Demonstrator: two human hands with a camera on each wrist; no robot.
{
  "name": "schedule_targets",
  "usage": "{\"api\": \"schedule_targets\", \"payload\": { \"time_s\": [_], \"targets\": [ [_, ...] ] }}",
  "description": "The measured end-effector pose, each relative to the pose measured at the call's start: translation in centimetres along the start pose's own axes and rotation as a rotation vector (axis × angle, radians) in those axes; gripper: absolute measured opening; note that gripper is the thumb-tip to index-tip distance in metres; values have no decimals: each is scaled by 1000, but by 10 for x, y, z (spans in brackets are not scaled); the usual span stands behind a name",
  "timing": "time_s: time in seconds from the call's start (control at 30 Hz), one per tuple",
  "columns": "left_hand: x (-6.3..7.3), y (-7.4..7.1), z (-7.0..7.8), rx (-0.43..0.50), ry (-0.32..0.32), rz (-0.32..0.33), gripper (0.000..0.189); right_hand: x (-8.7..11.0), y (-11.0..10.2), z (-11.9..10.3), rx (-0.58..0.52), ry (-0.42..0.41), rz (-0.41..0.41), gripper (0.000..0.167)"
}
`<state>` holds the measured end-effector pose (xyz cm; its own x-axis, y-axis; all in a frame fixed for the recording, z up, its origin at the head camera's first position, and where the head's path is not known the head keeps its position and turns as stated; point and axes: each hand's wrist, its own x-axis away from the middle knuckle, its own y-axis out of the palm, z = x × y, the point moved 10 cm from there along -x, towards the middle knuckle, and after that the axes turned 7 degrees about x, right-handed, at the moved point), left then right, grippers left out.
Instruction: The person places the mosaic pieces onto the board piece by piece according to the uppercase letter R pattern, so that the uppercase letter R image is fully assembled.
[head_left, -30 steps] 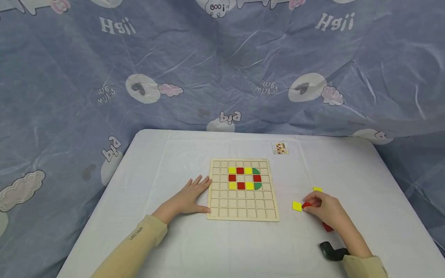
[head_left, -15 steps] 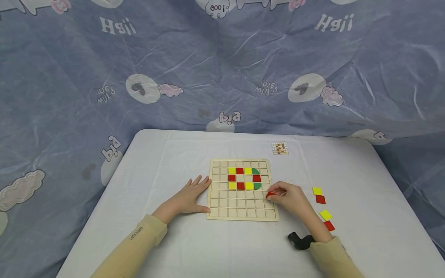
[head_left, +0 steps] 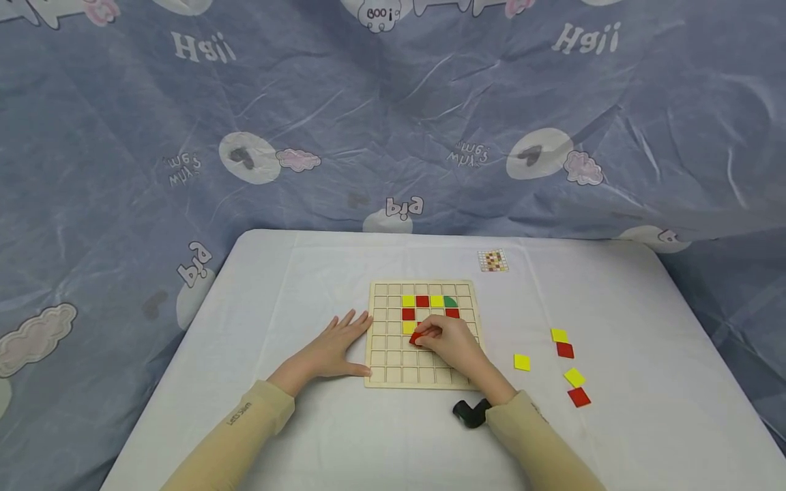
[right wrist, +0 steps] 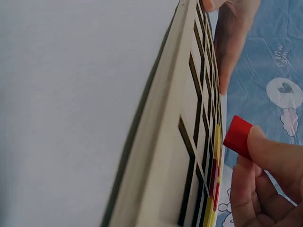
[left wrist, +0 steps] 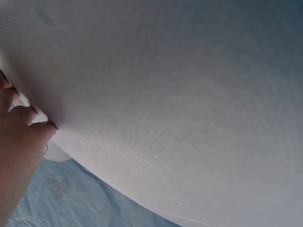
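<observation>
My right hand [head_left: 453, 341] pinches a square red tile [head_left: 416, 338] between thumb and fingers, over the middle of a wooden grid board [head_left: 402, 375]. In the right wrist view the red tile [right wrist: 236, 135] is tilted and apart from the board. Yellow tiles [head_left: 409, 301], red tiles [head_left: 408, 314] and a green rounded tile [head_left: 450, 301] lie in cells on the board's upper part; my right hand hides some cells. My left hand [head_left: 334, 349] lies with fingers spread, touching the board's left edge. The left wrist view shows only part of that hand [left wrist: 21, 142].
Right of the board lie loose tiles: a yellow one [head_left: 522, 362], a yellow and red pair [head_left: 565, 350], and another yellow and red pair [head_left: 574, 378]. A small patterned card [head_left: 493, 260] lies behind the board. A black device [head_left: 470, 413] sits by the right wrist.
My right hand has carried the red tile leftward, from among the loose tiles to above the board's middle. My left hand stays at the board's left edge.
</observation>
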<state>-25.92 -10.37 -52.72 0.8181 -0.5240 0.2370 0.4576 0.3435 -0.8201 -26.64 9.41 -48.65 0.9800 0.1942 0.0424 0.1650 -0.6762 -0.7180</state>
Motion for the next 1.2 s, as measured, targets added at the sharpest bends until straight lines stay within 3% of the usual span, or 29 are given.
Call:
{"api": "schedule_targets", "payload": {
  "time_s": [0.57,0.7,0.93,1.2],
  "targets": [
    [0,-1,1,-4,2,-1,108,-10,19,-18,204,-88,-25,2],
    [0,-1,1,-1,-1,0,108,-6,17,-19,223,-85,-37,8],
    [0,0,0,-12,-8,2,109,10,-22,-9,168,-74,-5,19],
    [2,-2,1,-3,-5,3,108,37,-71,41,194,2,41,23]
  ]
}}
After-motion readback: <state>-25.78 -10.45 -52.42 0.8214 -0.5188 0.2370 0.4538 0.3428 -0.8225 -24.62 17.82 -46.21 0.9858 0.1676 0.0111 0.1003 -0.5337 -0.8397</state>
